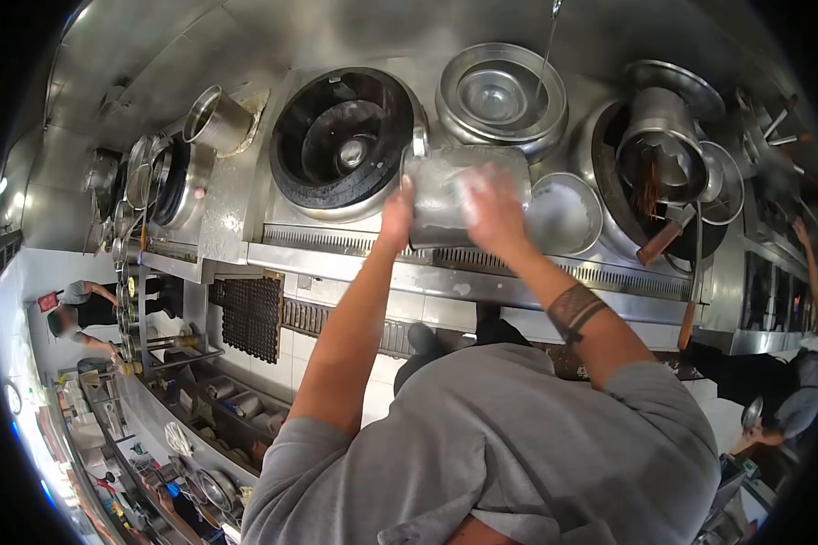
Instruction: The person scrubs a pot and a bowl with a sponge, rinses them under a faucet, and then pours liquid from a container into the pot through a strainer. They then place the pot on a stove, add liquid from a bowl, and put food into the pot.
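A wet, grey metal container (438, 204) lies between my hands at the front of the steel counter. At its left edge is my left hand (398, 211), its fingers wrapped round the rim. My right hand (493, 207) presses something pale and blurred against the container's surface; whether it is a cloth, a pad or foam I cannot make out. Just right of the container stands a round pot (563, 214) with whitish contents. Behind it, water runs from a tap into a wide metal basin (502, 95) with a smaller bowl inside.
A black wok burner (341, 141) is at the left, with a metal pot (216, 120) beyond it. On the right burner stands a pot (662, 150) with a brush, near a wooden handle (665, 242). Other people are at the far left and far right.
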### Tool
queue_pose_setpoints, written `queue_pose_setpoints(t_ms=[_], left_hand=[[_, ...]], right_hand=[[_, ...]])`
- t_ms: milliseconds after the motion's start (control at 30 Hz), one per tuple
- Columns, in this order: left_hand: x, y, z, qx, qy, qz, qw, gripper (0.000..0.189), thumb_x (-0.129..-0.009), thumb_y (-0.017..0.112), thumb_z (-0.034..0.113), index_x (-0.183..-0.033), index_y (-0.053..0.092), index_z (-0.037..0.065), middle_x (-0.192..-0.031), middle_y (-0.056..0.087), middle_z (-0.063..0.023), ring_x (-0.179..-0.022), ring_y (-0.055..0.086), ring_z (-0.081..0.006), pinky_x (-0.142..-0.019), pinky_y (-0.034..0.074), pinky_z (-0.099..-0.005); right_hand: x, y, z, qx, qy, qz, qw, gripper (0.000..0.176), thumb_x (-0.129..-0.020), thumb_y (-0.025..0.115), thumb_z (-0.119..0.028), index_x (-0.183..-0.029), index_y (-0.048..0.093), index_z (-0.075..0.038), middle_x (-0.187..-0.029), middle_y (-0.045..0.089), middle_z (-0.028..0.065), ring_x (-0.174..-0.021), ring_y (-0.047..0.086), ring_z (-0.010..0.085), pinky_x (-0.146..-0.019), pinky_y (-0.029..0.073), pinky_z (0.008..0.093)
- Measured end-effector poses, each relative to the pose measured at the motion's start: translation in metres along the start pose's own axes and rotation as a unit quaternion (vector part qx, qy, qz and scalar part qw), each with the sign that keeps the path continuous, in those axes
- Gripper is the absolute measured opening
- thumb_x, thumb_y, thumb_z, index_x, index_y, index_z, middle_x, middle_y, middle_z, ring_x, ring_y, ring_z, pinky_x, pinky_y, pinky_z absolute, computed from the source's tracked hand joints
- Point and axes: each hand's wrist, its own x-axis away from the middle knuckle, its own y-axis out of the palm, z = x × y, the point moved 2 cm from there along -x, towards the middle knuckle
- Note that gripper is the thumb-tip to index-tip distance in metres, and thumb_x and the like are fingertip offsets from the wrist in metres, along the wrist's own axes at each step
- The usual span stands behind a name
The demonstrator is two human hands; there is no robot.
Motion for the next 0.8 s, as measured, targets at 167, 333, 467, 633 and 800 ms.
queue_pose_setpoints(t_ms=[167,333,467,633,800], left_hand=[[0.049,0.006,-0.035,-0.081,0.102,0.036,0.991,0.066,-0.108,0.044,0.052,-0.098,0.066,-0.009,-0.083,0.062,-0.0076,-0.080,0.050,-0.0162,-0.075,0.045,-0.0348],[-0.011,0.001,-0.004,-0.012,0.076,-0.041,0.996,0.043,-0.111,0.044,0.033,-0.106,0.065,-0.004,-0.094,0.068,-0.0080,-0.081,0.061,-0.0176,-0.072,0.050,-0.0371],[-0.042,0.001,0.018,0.169,-0.072,-0.113,0.976,0.030,-0.106,0.049,0.023,-0.103,0.065,-0.001,-0.094,0.064,-0.0096,-0.078,0.060,-0.0202,-0.066,0.051,-0.0397],[0.026,0.012,0.016,0.213,-0.034,-0.064,0.974,0.049,-0.110,0.044,0.040,-0.126,0.059,-0.004,-0.120,0.064,-0.0126,-0.112,0.059,-0.0233,-0.099,0.047,-0.0442],[0.055,0.007,-0.002,0.215,-0.028,-0.152,0.964,0.078,-0.104,0.046,0.063,-0.145,0.049,-0.003,-0.144,0.055,-0.0153,-0.137,0.047,-0.0281,-0.112,0.038,-0.0445]], right_hand=[[-0.047,0.004,0.007,0.046,0.221,0.019,0.974,0.040,-0.091,0.056,-0.022,-0.127,0.062,-0.006,-0.131,0.062,0.0165,-0.131,0.053,0.0374,-0.117,0.031,0.0575],[-0.026,0.016,-0.080,-0.030,0.026,0.157,0.987,0.035,-0.096,0.055,-0.025,-0.126,0.061,-0.008,-0.131,0.058,0.0163,-0.126,0.052,0.0369,-0.115,0.033,0.0573],[0.000,0.004,-0.031,0.080,0.044,0.114,0.989,0.035,-0.097,0.055,-0.024,-0.128,0.060,-0.008,-0.132,0.058,0.0143,-0.130,0.051,0.0373,-0.116,0.032,0.0564],[-0.052,0.009,-0.025,0.108,0.282,-0.008,0.953,0.038,-0.096,0.058,-0.022,-0.131,0.059,-0.008,-0.137,0.058,0.0110,-0.137,0.047,0.0334,-0.119,0.030,0.0542],[-0.012,0.020,-0.095,-0.020,0.089,0.076,0.993,0.042,-0.094,0.060,-0.022,-0.134,0.057,-0.008,-0.139,0.056,0.0134,-0.136,0.047,0.0359,-0.119,0.030,0.0552]])
